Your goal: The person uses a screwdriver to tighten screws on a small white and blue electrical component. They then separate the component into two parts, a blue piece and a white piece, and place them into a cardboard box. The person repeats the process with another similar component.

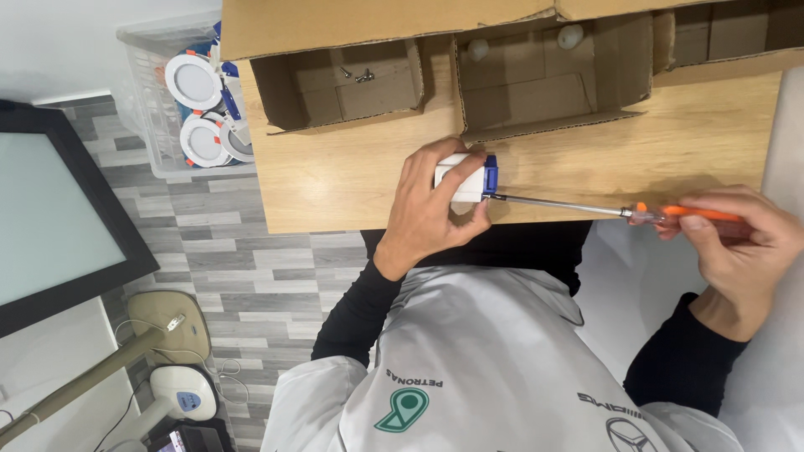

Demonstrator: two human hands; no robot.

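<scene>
One head-worn view looks steeply down, close over the wooden table [352,180], apparently inverted.

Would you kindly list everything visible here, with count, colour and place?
Small box: one, white with blue end, at the table's near edge.
Screwdriver: one, orange handle, steel shaft, tip at the blue end.
Cardboard trays: three or so, brown, along the table's far side.
Screws: a few, silver, in one tray.
Table: one, light wood.
Clear bin: one, on the floor beside the table.
Round lamps: about three, white, in the bin.
Left hand: grips the small box.
Right hand: holds the screwdriver handle.
</scene>
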